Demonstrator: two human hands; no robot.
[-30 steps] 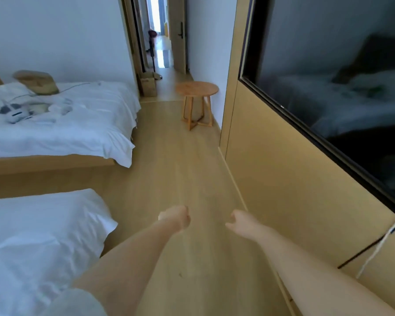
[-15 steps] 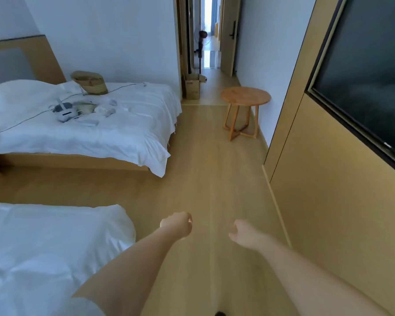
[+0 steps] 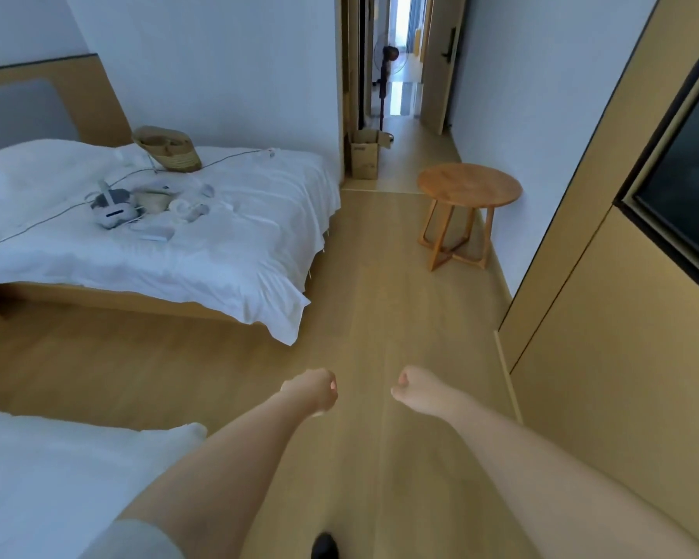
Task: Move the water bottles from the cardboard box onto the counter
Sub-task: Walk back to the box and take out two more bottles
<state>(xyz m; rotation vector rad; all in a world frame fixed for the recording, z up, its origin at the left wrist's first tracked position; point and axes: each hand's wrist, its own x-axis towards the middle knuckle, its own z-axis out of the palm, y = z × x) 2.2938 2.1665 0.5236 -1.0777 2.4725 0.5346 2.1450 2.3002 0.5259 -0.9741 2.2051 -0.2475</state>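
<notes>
Fingers [image 3: 327, 391] curled, both hands empty

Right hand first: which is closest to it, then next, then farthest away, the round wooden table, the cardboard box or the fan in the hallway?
From the right hand, in the head view:
1. Round wooden table, ahead by the right wall.
2. Cardboard box, on the floor at the doorway, beyond the table.
3. Fan, farthest, down the hallway past the box.
</notes>
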